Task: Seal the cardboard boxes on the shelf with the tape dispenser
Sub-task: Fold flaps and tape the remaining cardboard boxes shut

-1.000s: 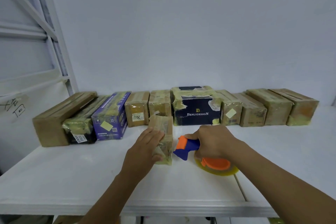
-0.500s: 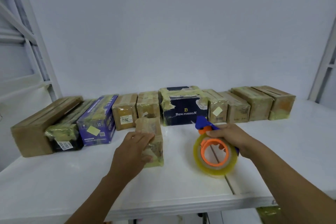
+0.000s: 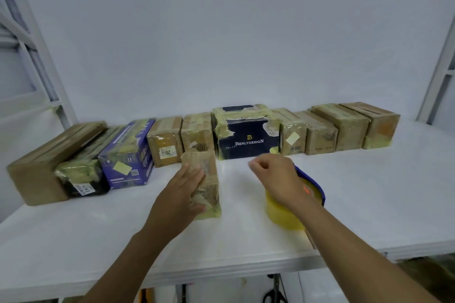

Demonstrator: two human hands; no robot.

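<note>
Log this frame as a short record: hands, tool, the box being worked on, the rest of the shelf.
Left hand: flat on the small brown tape-wrapped cardboard box, fingers straight
Right hand: fingers curled, over the blue tape dispenser with yellowish roll; grip hidden
Worked box: apart, in front of the row
Back: row of ten taped boxes along the wall, including a navy Benlydesign box
Surface: white shelf
</note>
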